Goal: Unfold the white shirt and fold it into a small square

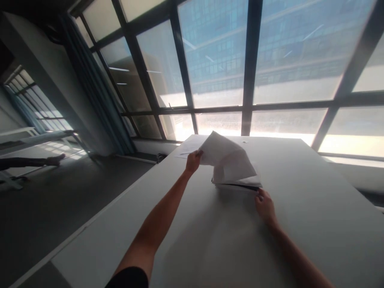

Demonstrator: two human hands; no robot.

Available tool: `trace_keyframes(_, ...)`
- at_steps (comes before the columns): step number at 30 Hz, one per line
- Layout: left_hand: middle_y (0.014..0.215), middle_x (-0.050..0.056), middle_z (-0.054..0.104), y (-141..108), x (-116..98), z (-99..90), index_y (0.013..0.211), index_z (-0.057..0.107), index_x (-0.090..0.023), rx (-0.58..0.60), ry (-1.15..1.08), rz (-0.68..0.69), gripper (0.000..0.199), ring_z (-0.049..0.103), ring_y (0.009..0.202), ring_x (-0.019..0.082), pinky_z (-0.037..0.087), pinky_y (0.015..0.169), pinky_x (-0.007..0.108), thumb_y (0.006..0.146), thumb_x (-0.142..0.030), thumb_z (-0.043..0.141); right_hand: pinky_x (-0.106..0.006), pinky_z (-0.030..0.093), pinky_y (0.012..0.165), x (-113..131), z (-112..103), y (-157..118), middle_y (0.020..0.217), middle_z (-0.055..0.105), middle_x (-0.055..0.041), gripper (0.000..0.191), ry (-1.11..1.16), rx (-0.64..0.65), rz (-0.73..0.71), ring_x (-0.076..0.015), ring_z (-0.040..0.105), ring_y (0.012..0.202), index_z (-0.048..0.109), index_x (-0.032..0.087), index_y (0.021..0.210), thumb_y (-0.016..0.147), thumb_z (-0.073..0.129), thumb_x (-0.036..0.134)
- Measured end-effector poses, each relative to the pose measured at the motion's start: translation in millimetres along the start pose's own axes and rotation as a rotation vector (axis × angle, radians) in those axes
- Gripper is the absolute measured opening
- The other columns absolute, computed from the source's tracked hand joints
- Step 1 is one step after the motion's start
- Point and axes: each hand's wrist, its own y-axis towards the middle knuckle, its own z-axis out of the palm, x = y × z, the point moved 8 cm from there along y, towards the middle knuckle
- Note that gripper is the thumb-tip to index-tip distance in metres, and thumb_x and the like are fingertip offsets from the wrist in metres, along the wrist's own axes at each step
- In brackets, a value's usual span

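Note:
A white sheet of paper (226,146) is lifted and bent over a stack of papers (220,185). My left hand (193,161) pinches the raised sheet by its left edge. At the near right corner of the stack, my right hand (265,205) has its fingers closed on the edge. A dark layer shows between the pale sheets there; I cannot make out what it is. The underside of the stack and the right fingertips are partly hidden. More loose sheets (186,149) lie flat behind my left hand.
A long white table (288,172) reaches toward large dark-framed windows (216,60). On the left is the grey floor (99,188), with a blue curtain (90,88) beside a pillar. Farther left, someone's outstretched leg (30,162) shows near another table (39,139).

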Motion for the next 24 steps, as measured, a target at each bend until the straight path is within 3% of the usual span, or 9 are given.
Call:
trace_keyframes(3,0.064,-0.001,0.057,-7.4,32.5,-81.2,0.075,0.061,-0.017,-0.148,-0.019,-0.102,0.038,0.052,0.064,0.014,0.042,0.059,0.024,0.095,-0.049,0.058,-0.043,0.055,0.095,-5.5,0.9,-0.3,0.121,0.072,-0.0199,0.057,-0.033,0.019,0.003,-0.0317,0.071,0.105,0.069,0.013,0.125,0.077,0.051,0.037)
trace_keyframes(7,0.063,-0.002,0.057,-69.6,87.6,-181.2,0.083,0.062,-0.019,-0.276,0.023,-0.265,0.034,0.058,0.061,0.013,0.047,0.058,0.023,0.087,-0.052,0.066,-0.044,0.054,0.094,-10.0,2.0,-1.1,0.122,0.071,-0.0217,0.063,-0.057,0.04,0.028,-0.0325,0.071,0.103,0.067,0.01,0.129,0.077,0.049,0.041)
trace_keyframes(10,0.063,0.001,0.061,-133.3,128.8,-234.0,0.079,0.062,-0.019,-0.32,0.114,-0.372,0.034,0.064,0.063,0.019,0.052,0.059,0.029,0.08,-0.051,0.07,-0.045,0.053,0.094,-9.0,-0.1,-2.2,0.123,0.071,-0.0226,0.066,-0.078,0.044,0.06,-0.0339,0.071,0.104,0.067,0.009,0.13,0.076,0.049,0.043)
trace_keyframes(13,0.07,0.007,0.066,-184.3,163.1,-268.5,0.077,0.065,-0.018,-0.368,0.239,-0.44,0.029,0.071,0.082,0.033,0.058,0.072,0.042,0.076,-0.045,0.073,-0.045,0.053,0.093,-5.4,-3.2,-3.3,0.123,0.07,-0.0241,0.067,-0.117,0.052,0.078,-0.0342,0.071,0.102,0.066,0.008,0.13,0.076,0.05,0.043)
trace_keyframes(16,0.108,0.018,0.071,-204.8,174.7,-281.3,0.106,0.069,-0.015,-0.436,0.427,-0.333,0.039,0.061,0.123,0.042,0.051,0.1,0.053,0.076,-0.04,0.072,-0.045,0.052,0.093,-2.6,-5.4,-4.1,0.124,0.07,-0.0249,0.069,-0.166,0.071,0.094,-0.0353,0.071,0.103,0.066,0.007,0.131,0.076,0.049,0.044)
trace_keyframes(19,0.148,0.026,0.053,-196.2,167.2,-250.8,0.143,0.052,-0.011,-0.305,0.695,-0.112,0.071,0.043,0.145,0.042,0.039,0.116,0.058,0.082,-0.044,0.069,-0.044,0.052,0.089,-0.8,-5.6,-4.9,0.122,0.07,-0.0253,0.071,-0.208,0.107,0.101,-0.0362,0.071,0.101,0.065,0.005,0.132,0.077,0.047,0.047)
trace_keyframes(20,0.153,0.027,0.048,-191.4,168.5,-234.3,0.149,0.047,-0.01,-0.22,0.768,-0.114,0.079,0.041,0.147,0.043,0.037,0.117,0.06,0.083,-0.047,0.069,-0.043,0.052,0.088,0.0,-5.9,-5.1,0.121,0.07,-0.0251,0.071,-0.22,0.113,0.101,-0.0363,0.071,0.101,0.065,0.005,0.132,0.078,0.046,0.047)
trace_keyframes(24,0.163,0.031,0.033,-182.3,178.9,-187.4,0.156,0.041,-0.013,-0.013,0.974,-0.427,0.089,0.029,0.15,0.054,0.03,0.115,0.069,0.083,-0.052,0.074,-0.043,0.051,0.088,1.4,-7.8,-5.9,0.119,0.071,-0.0241,0.068,-0.253,0.118,0.124,-0.037,0.071,0.102,0.066,0.008,0.132,0.079,0.046,0.046)
